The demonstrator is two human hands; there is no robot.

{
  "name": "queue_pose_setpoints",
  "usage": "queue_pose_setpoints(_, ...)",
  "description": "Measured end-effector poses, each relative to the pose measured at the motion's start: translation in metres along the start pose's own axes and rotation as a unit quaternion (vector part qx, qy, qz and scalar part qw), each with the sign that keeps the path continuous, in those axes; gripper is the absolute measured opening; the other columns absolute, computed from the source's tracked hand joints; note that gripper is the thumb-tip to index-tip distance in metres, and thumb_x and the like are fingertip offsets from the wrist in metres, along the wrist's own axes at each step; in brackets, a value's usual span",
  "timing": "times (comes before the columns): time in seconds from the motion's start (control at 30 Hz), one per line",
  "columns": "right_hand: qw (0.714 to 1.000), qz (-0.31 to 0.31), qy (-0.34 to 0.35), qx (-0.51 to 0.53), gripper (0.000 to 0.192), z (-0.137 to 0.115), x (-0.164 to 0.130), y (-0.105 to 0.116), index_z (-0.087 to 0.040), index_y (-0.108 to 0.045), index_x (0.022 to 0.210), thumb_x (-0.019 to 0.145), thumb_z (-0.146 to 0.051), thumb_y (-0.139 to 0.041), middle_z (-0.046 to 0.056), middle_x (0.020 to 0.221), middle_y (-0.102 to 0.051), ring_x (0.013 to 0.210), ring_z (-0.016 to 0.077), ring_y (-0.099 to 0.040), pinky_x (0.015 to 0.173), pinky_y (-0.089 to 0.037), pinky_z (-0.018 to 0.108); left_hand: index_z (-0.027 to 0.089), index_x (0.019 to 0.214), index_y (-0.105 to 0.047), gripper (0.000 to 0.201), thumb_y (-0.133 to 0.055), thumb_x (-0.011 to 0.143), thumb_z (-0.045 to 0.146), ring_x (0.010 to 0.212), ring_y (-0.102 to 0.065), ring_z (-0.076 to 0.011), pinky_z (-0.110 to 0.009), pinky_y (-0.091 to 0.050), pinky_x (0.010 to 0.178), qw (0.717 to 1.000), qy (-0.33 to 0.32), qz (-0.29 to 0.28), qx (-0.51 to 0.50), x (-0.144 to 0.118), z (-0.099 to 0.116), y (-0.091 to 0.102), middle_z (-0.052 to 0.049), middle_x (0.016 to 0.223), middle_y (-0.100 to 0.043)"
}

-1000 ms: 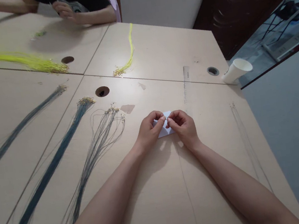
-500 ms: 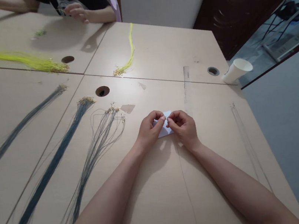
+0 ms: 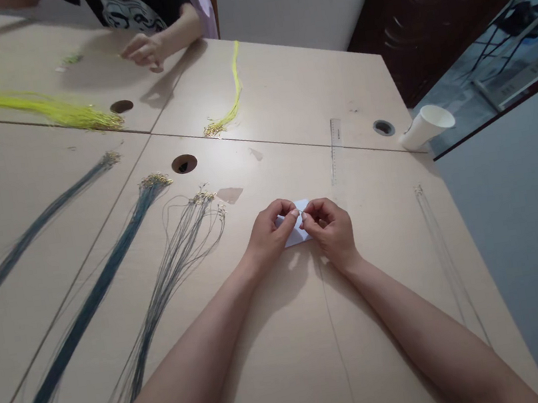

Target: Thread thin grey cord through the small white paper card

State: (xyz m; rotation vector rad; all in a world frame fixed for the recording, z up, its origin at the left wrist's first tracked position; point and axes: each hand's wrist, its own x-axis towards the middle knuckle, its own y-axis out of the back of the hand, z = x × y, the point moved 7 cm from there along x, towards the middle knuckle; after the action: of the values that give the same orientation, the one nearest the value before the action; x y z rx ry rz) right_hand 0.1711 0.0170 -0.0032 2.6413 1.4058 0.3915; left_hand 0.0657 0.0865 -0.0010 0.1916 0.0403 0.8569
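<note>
On the desk [image 3: 293, 359], items as counted. Thread bundles, dark blue-grey, laid lengthwise at the left: three, namely an outer bundle [image 3: 35, 226], a thick middle bundle [image 3: 95, 291] and a loose fanned bundle [image 3: 168, 270], each tipped with small gold-coloured fittings at the far end. Thread bundles, yellow-green: two, one large [image 3: 27, 106] at the far left, one thin [image 3: 232, 99] past the desk seam. Single fine thread [image 3: 330, 313]: one, seen running from between the wrists toward the near edge. Faint pale strands [image 3: 447, 262]: one small group near the right edge; number cannot be told. Clear ruler [image 3: 335, 150]: one, lying flat beyond the hands. White paper cup [image 3: 424, 127]: one, tipped on its side at the far right corner. Cable holes: three are counted. White paper piece [image 3: 298, 232]: one, lying at desk centre, partly covered by both hands.

Left hand [image 3: 270, 233]: fingers curled, thumb and forefinger pressed together in a pinch over the paper piece. Right hand [image 3: 331, 227]: likewise curled, fingertips pinched and met with those of the left; the tiny item pinched is too small to be identified.

Other person's hand [image 3: 142, 48]: one, rested loosely on the far desk.
</note>
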Motion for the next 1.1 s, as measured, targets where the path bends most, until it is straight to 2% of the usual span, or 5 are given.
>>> queue_pose_setpoints(0.43, 1.0, -0.016, 0.008, 0.009, 0.002, -0.0026, 0.0006, -0.0007, -0.019, -0.054, 0.072, 0.074, -0.019, -0.055, -0.002, 0.063, -0.055, 0.059, 0.0117, -0.053, 0.056, -0.04, 0.025, 0.016, 0.078, -0.052, 0.017, -0.048, 0.081, 0.032, 0.066, -0.045, -0.0088, -0.021, -0.035, 0.061, 1.0, -0.005, -0.003, 0.0, 0.0002, 0.0, -0.0001, 0.002, 0.072, -0.052)
queue_pose_setpoints(1.1, 0.993, -0.062, -0.045, 0.094, 0.005, 0.0008, 0.0035, -0.0049, -0.019, -0.052, 0.073, 0.075, -0.023, -0.055, -0.004, 0.058, -0.056, 0.055, 0.0111, -0.055, 0.055, -0.041, 0.025, 0.016, 0.079, -0.053, 0.018, -0.047, 0.083, 0.033, 0.058, -0.04, -0.007, -0.02, -0.033, 0.056, 0.999, -0.022, -0.008, 0.047, -0.0002, 0.0018, 0.0, 0.003, 0.072, -0.053)
